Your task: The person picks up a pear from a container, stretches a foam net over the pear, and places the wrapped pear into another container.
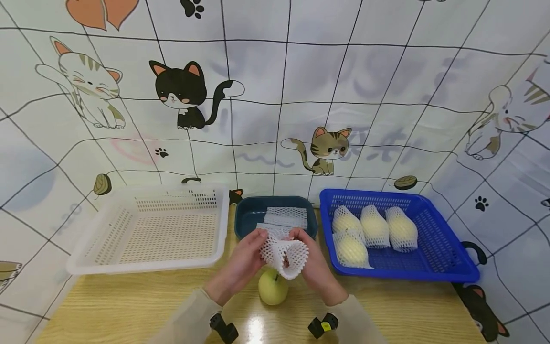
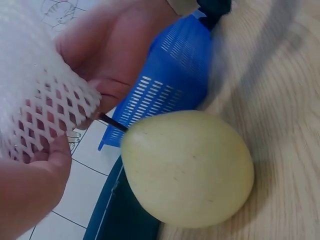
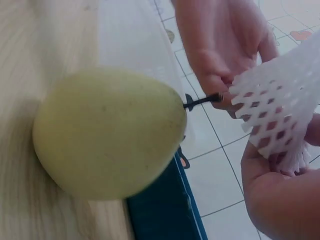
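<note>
A white foam fruit net (image 1: 285,255) is stretched between both hands, its mouth spread into a loop. On its left side the left hand (image 1: 245,255) grips the mesh; opposite, the right hand (image 1: 315,263) holds the other side. Just below stands a yellow-green pear (image 1: 273,287), upright on the table with its dark stem pointing at the net. In the left wrist view the pear (image 2: 187,167) is bare, and the net (image 2: 50,105) hangs near its stem. The right wrist view shows fingers inside the mesh (image 3: 275,110).
Behind the hands, a dark teal tray (image 1: 247,217) holds flat foam nets (image 1: 285,217). To the right, a blue basket (image 1: 412,274) contains several netted pears (image 1: 375,227). A white basket (image 1: 172,234) stands at the left. The wooden table (image 1: 142,306) meets a cat-print backdrop (image 1: 258,119).
</note>
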Motion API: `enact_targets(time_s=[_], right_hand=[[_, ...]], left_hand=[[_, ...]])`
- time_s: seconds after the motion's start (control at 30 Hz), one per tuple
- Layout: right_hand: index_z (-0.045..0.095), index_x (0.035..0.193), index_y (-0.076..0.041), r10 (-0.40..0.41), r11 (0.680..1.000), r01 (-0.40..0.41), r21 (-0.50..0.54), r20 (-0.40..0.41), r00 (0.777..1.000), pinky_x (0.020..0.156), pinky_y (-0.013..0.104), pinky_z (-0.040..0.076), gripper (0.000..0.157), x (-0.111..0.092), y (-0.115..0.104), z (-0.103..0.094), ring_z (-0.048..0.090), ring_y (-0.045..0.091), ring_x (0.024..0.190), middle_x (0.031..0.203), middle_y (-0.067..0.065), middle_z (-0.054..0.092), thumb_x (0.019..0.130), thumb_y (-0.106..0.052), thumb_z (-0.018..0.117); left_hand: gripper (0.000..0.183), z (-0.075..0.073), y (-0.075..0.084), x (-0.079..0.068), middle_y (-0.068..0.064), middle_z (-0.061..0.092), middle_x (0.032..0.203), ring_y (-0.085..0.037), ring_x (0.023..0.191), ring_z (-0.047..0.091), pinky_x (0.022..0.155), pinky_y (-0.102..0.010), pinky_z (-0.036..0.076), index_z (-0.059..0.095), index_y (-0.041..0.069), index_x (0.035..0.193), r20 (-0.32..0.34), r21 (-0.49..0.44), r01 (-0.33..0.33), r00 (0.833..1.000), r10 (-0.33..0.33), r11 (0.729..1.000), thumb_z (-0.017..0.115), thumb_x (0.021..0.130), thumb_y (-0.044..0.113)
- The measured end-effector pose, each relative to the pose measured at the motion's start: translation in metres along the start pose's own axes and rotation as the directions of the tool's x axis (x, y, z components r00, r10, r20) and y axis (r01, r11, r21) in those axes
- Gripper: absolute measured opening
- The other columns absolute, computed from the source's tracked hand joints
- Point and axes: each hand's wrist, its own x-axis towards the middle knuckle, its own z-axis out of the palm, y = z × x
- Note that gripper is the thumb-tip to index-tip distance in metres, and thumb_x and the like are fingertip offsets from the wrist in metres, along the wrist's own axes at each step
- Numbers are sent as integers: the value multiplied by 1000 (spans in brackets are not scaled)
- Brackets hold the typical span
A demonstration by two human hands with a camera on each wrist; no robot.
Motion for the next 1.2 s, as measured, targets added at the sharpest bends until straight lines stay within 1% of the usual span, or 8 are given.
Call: enact_targets(time_s=[0.07,0.17,0.3,0.43,0.53,0.63,0.9,1.2], right_hand=[[44,110,-4,59,998,-58,32,-28,998,68,23,51,10,-1,-1,2,55,13,79,95,3,56,106,-5,54],[43,111,-7,158,986,-153,72,-68,985,65,26,49,4,-1,-3,4,53,16,73,89,4,55,109,-4,45],[44,115,-2,210,978,-206,41,-123,970,65,25,51,12,-3,-4,5,56,15,77,92,4,58,111,-13,47],[48,120,4,231,970,-241,-30,-198,953,70,25,52,18,-8,-4,7,59,13,85,101,7,62,107,-8,49],[51,126,7,236,961,-263,-83,-245,940,79,26,53,24,-15,-2,8,60,15,96,112,11,64,104,-1,48],[53,129,8,228,957,-265,-115,-262,938,87,26,52,29,-19,1,10,59,16,104,119,14,64,102,2,45],[53,118,9,210,946,-268,-183,-283,936,71,24,50,21,-24,9,13,58,13,81,92,5,61,98,4,49],[53,115,7,225,925,-292,-243,-271,936,63,22,45,18,-30,28,9,53,11,70,84,2,55,98,3,48]], left_hand=[[21,0,-3,-1,-3,52,108,-14,95,53,79,-26,47,46,6,115,-30,37,-8,999,10,999,46,112,27],[21,0,-8,-1,-4,58,103,-13,89,58,75,-24,50,46,7,116,-71,85,-24,997,30,996,48,112,27],[21,1,-13,-1,-5,64,92,-15,80,63,69,-25,53,46,7,118,-126,168,-47,990,69,985,50,111,27],[22,6,-15,-4,-4,62,85,-15,73,61,66,-26,52,48,6,117,-174,242,-55,980,99,969,52,110,27],[23,10,-17,-7,-3,61,84,-14,72,60,67,-27,51,48,6,117,-194,262,-35,977,88,965,53,110,28],[26,12,-19,-10,-4,62,86,-15,75,62,69,-28,52,48,7,118,-207,277,-12,976,72,961,53,110,30],[27,7,-28,-17,-7,66,88,-16,77,64,71,-31,53,50,1,117,-231,353,-10,968,97,936,54,109,27],[25,-3,-43,-19,0,56,73,-11,65,56,59,-25,47,51,1,112,-230,438,-3,966,115,899,55,109,25]])
